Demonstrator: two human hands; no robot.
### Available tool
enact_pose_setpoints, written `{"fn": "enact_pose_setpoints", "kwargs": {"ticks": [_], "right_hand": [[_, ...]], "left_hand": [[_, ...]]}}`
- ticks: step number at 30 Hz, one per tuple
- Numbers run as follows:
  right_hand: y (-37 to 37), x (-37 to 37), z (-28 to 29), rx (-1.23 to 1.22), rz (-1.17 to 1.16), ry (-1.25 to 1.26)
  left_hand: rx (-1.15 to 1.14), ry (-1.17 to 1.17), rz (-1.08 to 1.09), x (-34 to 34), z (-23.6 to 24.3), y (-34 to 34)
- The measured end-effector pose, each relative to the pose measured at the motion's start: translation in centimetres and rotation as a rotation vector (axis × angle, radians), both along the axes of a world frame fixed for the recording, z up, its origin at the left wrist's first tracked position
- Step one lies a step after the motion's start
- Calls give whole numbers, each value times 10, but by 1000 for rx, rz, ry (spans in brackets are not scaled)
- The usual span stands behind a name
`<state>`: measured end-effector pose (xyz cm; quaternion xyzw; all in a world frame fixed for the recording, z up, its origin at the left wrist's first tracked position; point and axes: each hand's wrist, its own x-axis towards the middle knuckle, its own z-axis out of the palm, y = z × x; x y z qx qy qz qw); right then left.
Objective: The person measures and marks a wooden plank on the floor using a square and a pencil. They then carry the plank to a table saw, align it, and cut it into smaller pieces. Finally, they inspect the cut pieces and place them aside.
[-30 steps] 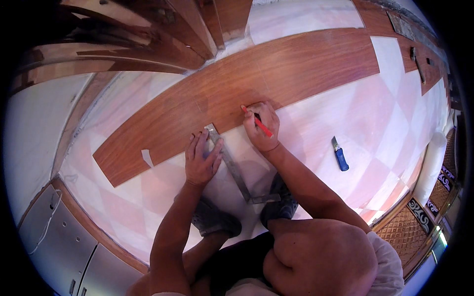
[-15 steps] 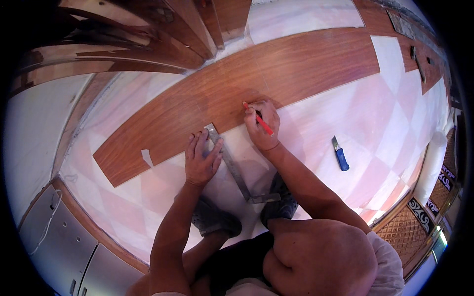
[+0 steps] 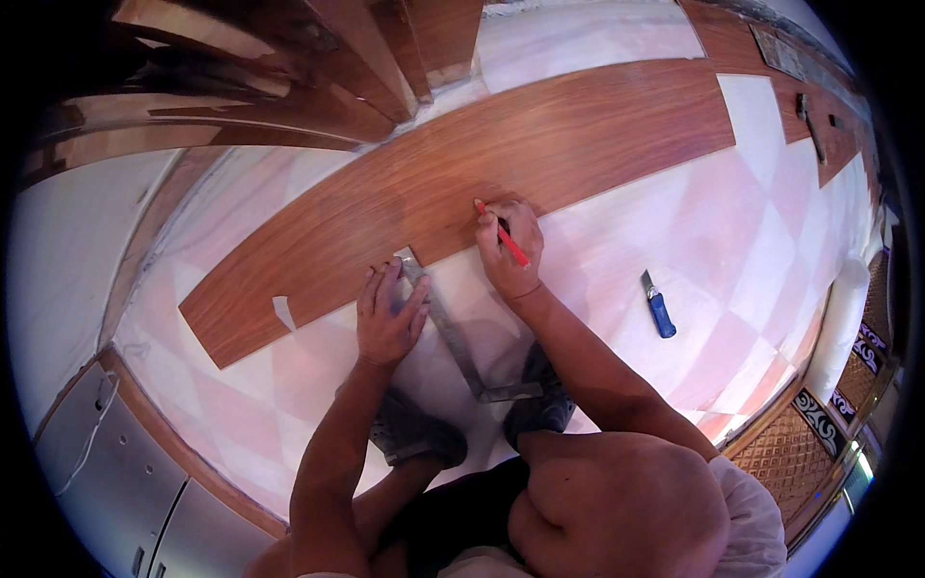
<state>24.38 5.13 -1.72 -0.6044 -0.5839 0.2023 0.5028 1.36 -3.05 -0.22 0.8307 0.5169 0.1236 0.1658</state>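
Observation:
A long wood-look floor plank (image 3: 578, 130) lies across the pale checkered floor in front of me. My right hand (image 3: 511, 246) is closed around a red pencil (image 3: 514, 249), its tip at the plank's surface. My left hand (image 3: 390, 318) is open, fingers spread, and its fingertips touch the upper end of an L-shaped metal square (image 3: 453, 337). That end overlaps the plank's near edge; the short arm lies between my feet. A blue-handled utility knife (image 3: 659, 310), blade out, rests on the floor to the right.
A small white scrap (image 3: 282, 311) lies at the plank's near left edge. Brown furniture (image 3: 318, 87) stands beyond the plank. Grey cabinet doors (image 3: 116, 462) are at the lower left. A hammer (image 3: 811, 125) lies on boards at the far right, and a white roll (image 3: 836, 328) stands along the right side.

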Motion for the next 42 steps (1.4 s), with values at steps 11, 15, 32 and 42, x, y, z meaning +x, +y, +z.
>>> {"fn": "enact_pose_setpoints", "kwargs": {"ticks": [11, 15, 32, 42], "right_hand": [[1, 8, -1, -42, -29, -48], [2, 10, 0, -29, -24, -43], [6, 13, -4, -29, -141, 9], [50, -10, 19, -33, 211, -6]], "left_hand": [[19, -32, -1, 1, 0, 1], [25, 17, 16, 0, -3, -1], [35, -8, 20, 0, -3, 0], [11, -41, 12, 0, -1, -1]]}}
